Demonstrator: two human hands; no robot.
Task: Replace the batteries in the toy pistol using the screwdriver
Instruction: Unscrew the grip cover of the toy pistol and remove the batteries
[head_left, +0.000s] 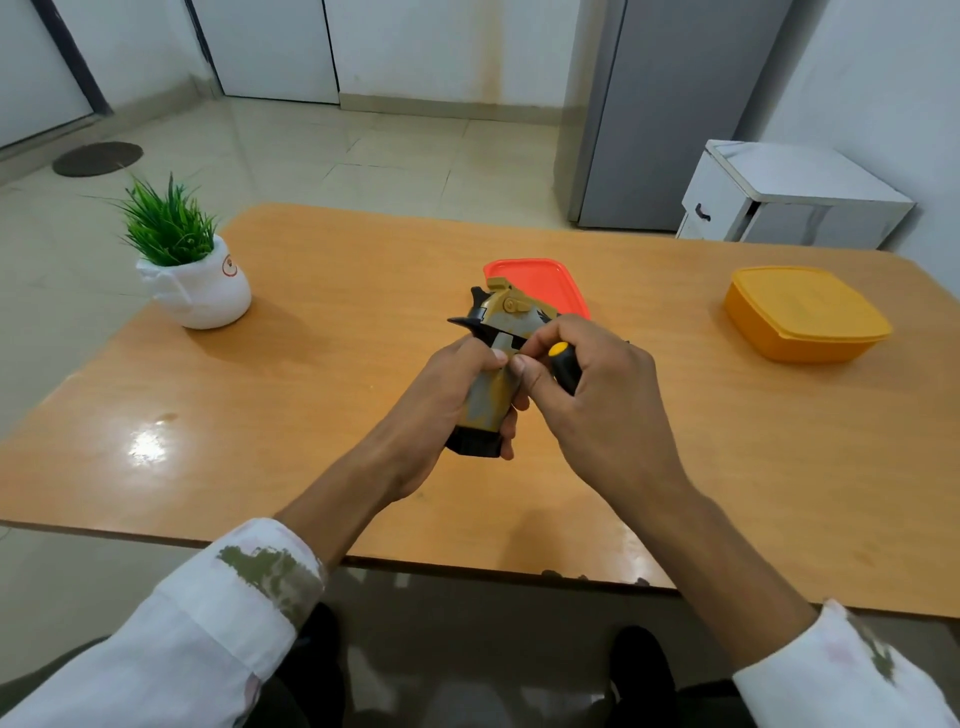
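Note:
A gold-and-grey toy pistol (506, 317) with a black base is held above the middle of the table, grip toward me. My left hand (447, 400) grips its handle from the left, thumb on top. My right hand (597, 395) holds a screwdriver with a black handle and yellow end cap (563, 364) in its curled fingers, while its thumb and forefinger touch the pistol's grip next to my left thumb. The screwdriver's shaft is hidden. No batteries are visible.
An orange-red lid (545, 283) lies on the wooden table (332, 322) just behind the pistol. A yellow lidded box (805, 312) sits at the right. A white potted plant (195, 280) stands at the left rear. A white cabinet (779, 197) is beyond the table.

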